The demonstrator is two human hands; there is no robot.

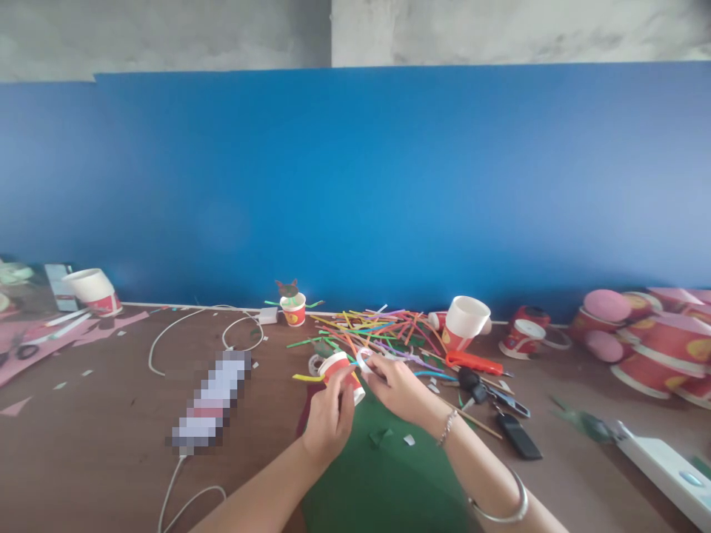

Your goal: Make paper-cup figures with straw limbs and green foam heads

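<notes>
My left hand (330,418) is closed around a small red-and-white paper cup (334,363), which is tilted on its side above the green sheet (389,474). A yellow strip (309,378) sticks out from the cup's left side. Close by on the right, my right hand (397,385) pinches a white ring that looks like a roll of tape (364,360). A bit of blue shows between the cup and the ring. The fingers hide part of both things.
Behind the hands lies a pile of coloured sticks (383,329). A decorated cup (293,309), stacked cups (465,322), an orange cutter (475,363), keys (492,392), a phone (211,403) with its cable, scissors (25,349) and a glue gun (666,466) surround them. A blue partition (355,185) stands behind.
</notes>
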